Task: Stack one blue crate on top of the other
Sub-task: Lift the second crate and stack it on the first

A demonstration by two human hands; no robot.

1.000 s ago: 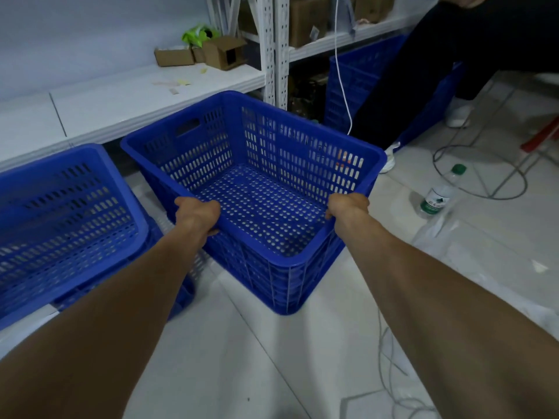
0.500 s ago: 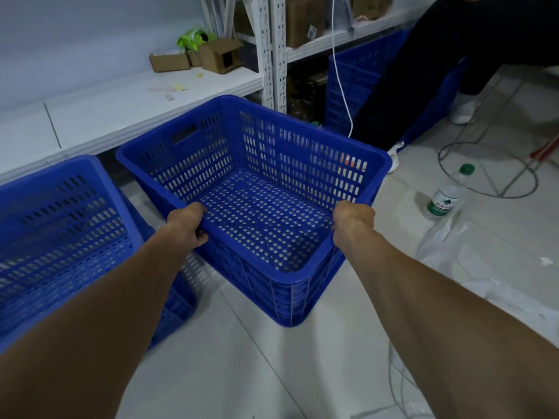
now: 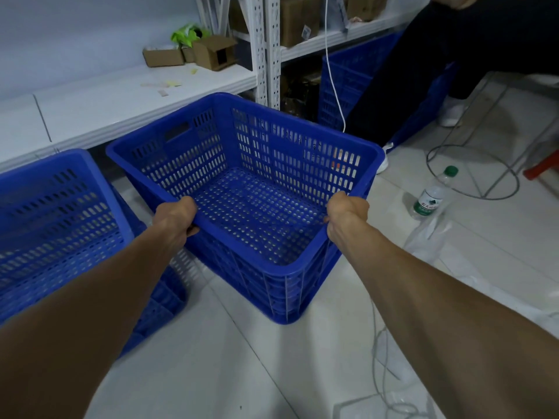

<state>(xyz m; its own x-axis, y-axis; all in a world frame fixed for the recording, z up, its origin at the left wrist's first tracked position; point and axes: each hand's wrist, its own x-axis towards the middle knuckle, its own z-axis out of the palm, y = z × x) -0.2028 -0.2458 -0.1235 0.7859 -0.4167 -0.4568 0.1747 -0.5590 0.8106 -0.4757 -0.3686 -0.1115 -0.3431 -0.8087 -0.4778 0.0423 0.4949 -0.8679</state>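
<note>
Both hands, left and right, grip the blue crate's near rim.

three blue perforated plastic crates are in view: one held up in the middle, one at the left edge, and one far back under the white metal shelving. two bare hands show, a left hand and a right hand. one clear plastic bottle with a green cap stands on the floor. two small open brown cardboard boxes, and, sit on the low white shelf. one thin wire ring lies on the tiles.
</note>
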